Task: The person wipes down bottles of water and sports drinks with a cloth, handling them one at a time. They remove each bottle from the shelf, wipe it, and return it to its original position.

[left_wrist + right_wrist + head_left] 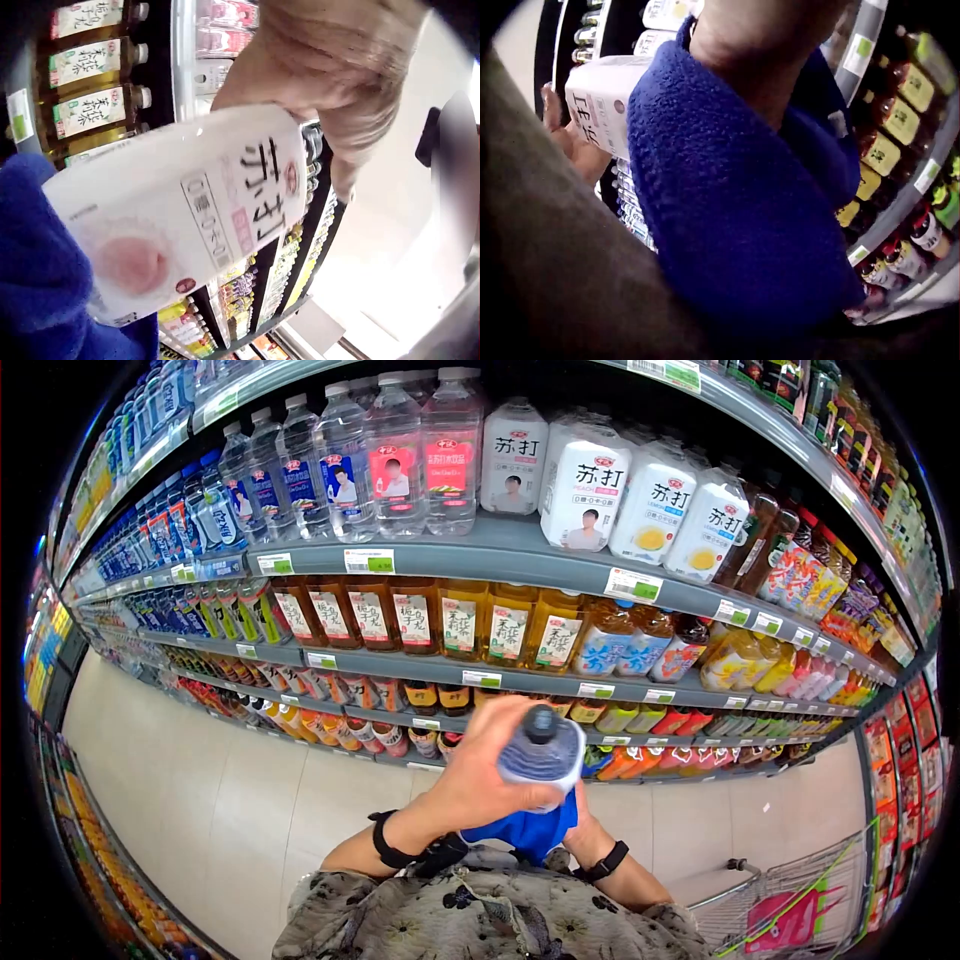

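**White bottle between two hands, blue cloth at its lower end**

In the head view, the white bottle (550,760) is at about 5 o'clock from the centre, in front of the drink shelves (480,547). It is leaning, and its black cap (541,724) points up toward the camera. The left hand (475,770) grips it around the upper part: the thumb lies across the near side, and the other fingers curl around the far side. The left wrist view shows the label, with large dark characters and a pink peach picture (135,262).

The right hand (754,67) is at the blue cloth (712,187), which covers its fingers, so I cannot tell whether they are pinching, pressed together or spread. The cloth touches the lower end of the bottle and partly covers it. Each wrist wears a black band, the left one (388,840) at about 7 o'clock and the right one (603,862) at about 5 o'clock.

On the upper shelf, clear bottles (396,470) stand at about 11 o'clock, and white bottles of similar look (587,490) stand at about 1 o'clock. One shelf lower, amber bottles (508,622) stand near 12 o'clock, above a row of price tags. A shopping cart (730,910) with a pink object (782,920) inside is at about 4 o'clock, on the pale floor (230,790).
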### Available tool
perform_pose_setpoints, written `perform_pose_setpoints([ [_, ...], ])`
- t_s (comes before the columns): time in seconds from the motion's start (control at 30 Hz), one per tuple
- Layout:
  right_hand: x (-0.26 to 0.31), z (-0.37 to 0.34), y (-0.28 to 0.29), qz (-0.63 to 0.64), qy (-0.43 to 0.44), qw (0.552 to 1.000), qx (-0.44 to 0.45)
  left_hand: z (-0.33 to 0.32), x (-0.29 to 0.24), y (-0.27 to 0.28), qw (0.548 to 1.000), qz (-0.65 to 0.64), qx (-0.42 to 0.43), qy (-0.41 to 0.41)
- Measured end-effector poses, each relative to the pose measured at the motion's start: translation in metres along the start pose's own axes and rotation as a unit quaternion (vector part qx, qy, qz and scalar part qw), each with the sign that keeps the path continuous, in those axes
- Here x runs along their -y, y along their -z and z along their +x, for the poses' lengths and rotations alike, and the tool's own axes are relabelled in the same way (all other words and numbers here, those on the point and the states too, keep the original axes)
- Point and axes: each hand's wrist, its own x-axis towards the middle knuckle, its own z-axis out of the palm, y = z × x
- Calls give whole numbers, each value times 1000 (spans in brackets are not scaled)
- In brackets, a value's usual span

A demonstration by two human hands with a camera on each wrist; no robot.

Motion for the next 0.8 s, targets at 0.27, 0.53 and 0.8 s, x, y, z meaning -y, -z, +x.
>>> perform_pose_setpoints([
  [0.27, 8, -17, -4, -121, 19, 990, -70, -22, 68, -26, 965, -228, 111, 63],
  [0.53, 11, -10, 14, -155, 16, 972, -175, -31, 81, -44, 976, -190, 1, 109],
  [0.8, 7, -23, -17, -427, 316, 846, -33, -26, 75, -45, 972, -163, -66, 157],
])
